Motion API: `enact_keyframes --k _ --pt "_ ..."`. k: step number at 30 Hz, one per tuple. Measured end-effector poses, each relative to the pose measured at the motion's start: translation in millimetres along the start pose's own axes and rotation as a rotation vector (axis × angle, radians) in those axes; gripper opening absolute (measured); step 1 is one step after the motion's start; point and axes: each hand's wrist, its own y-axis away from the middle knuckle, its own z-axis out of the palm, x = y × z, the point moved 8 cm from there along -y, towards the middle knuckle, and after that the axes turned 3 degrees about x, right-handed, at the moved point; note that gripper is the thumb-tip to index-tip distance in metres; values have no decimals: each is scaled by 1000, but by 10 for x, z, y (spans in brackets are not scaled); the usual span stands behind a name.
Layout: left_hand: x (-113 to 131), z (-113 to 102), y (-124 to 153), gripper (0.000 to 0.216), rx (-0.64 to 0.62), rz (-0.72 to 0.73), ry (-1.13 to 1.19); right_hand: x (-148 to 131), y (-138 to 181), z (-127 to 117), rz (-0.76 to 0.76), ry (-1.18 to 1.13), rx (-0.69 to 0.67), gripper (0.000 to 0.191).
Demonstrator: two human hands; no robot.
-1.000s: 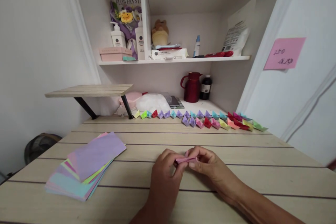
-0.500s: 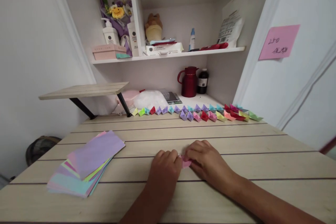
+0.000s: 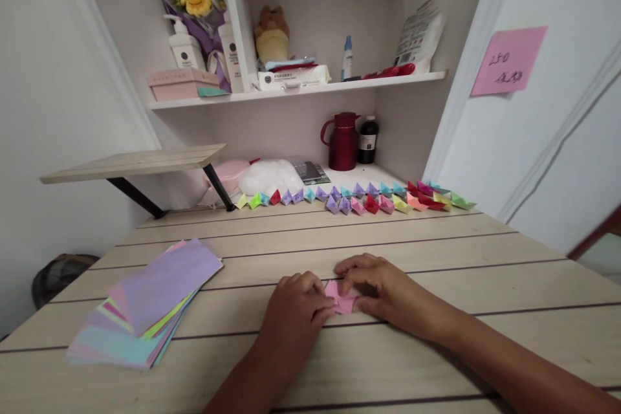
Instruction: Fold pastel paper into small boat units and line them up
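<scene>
A small folded pink paper piece [image 3: 339, 299] lies on the wooden table [image 3: 436, 252], pinched between both hands. My left hand [image 3: 294, 310] grips its left side with curled fingers. My right hand [image 3: 376, 288] presses on its right side, fingers bent over it. Most of the paper is hidden under the fingers.
A fanned stack of coloured paper sheets [image 3: 145, 304] lies at the left. A row of several small folded paper boats [image 3: 354, 197] lines the table's back edge. Behind stand a red jug [image 3: 342, 141], a dark bottle [image 3: 367, 140], a raised wooden shelf [image 3: 136, 160] and a white shelf [image 3: 301, 87] with bottles.
Both hands have brought the pink paper down from just above the table onto its surface and now press it flat. The view has tilted slightly.
</scene>
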Motion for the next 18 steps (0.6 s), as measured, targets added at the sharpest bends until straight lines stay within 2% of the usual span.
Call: enact_keyframes --k 4,8,13,18 --pt "-18 -11 -16 16 32 -72 89 33 -3 -12 14 -46 9 11" --pt "-113 10 -31 15 49 -219 260 103 -7 -8 62 -60 30 4" --pt "-181 24 -30 18 95 -331 368 98 -14 3 102 -72 18 15" --pt "-173 7 -13 20 133 -369 235 87 -24 17 94 4 37 20"
